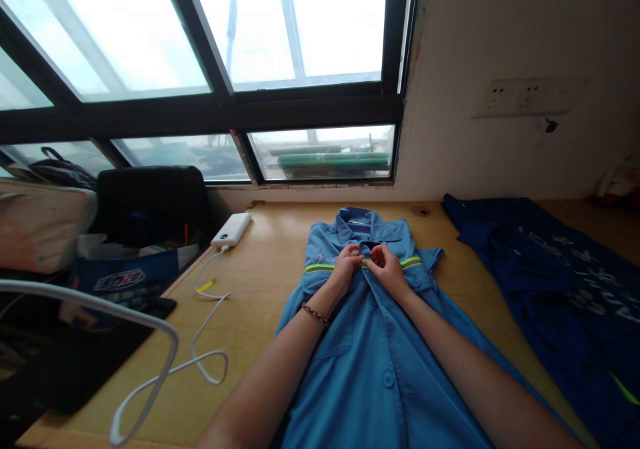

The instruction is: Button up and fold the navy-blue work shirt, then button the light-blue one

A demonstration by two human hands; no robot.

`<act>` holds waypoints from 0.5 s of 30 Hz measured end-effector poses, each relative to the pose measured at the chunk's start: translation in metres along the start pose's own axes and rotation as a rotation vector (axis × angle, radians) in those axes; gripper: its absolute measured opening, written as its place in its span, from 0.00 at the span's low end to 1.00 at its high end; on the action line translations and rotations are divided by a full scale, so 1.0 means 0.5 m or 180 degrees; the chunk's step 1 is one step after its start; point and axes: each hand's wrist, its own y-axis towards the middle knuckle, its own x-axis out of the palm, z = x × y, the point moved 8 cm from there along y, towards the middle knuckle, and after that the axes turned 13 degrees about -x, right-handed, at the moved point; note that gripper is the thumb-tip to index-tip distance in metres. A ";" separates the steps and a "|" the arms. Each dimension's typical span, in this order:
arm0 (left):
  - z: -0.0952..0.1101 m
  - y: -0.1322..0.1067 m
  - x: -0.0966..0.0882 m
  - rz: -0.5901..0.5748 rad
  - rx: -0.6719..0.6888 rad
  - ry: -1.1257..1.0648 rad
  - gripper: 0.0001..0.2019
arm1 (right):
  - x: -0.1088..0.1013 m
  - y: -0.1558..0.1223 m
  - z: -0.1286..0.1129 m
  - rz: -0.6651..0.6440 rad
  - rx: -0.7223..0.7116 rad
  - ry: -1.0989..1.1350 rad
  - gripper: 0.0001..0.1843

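Note:
A blue work shirt (350, 369) with a yellow-green reflective stripe lies front up, its collar (356, 222) pointing away from me. Both my hands meet at its front placket, level with the stripe. My left hand (346, 266) has its fingers pinched on the placket edge. From the other side, my right hand (387, 269) pinches the opposite edge, thumb and fingers together. Whatever button sits between the fingertips is too small to make out. Lower on the placket, a blue button (389, 378) shows plainly.
A white power bank (231, 230) with a white cable (197, 342) lies on the wooden table (270, 249) at left. Dark blue garments (545, 302) cover the right side. Beyond the left edge are a black chair (153, 196) and a blue bag (125, 279).

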 end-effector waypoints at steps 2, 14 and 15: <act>0.000 -0.001 0.006 -0.0126 0.0058 0.0045 0.18 | 0.000 0.001 0.004 -0.0012 0.0059 0.0122 0.09; 0.008 -0.011 0.041 -0.0539 0.0469 0.0964 0.19 | 0.003 0.004 0.032 -0.0185 0.0137 -0.0220 0.17; 0.011 -0.011 0.042 -0.0537 0.0520 0.1020 0.18 | 0.003 0.005 0.039 -0.0201 0.0181 -0.0216 0.18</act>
